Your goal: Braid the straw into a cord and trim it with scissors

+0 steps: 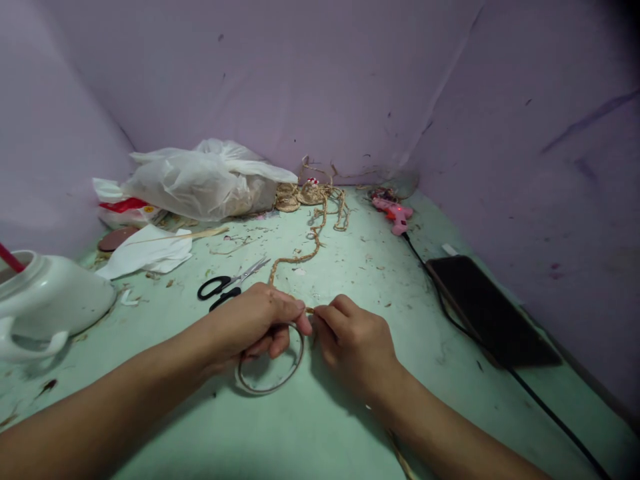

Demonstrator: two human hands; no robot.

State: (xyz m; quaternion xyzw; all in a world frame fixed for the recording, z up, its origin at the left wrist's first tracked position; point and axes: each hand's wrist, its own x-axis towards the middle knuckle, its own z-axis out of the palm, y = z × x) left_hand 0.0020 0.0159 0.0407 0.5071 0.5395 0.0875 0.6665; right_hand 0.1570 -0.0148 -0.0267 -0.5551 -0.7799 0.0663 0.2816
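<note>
Hands (263, 313) (356, 333) nearly touching, pinching braided cord (299, 259)

- Scissors (215, 287) lie just beyond our left hand (263, 317).
- From there our cord (300, 258) runs back toward the wall (280, 80).
- Right of our right hand (355, 333): a phone (485, 310), glue gun (397, 215) behind.
- Far left, we have a jug (75, 293), a bag (200, 183) farther back.

Two bare hands (263, 313) (356, 333), slim uncovered forearms (135, 392) (440, 420), narrowing wrists (393, 377), rounded knuckles (383, 328)
</note>
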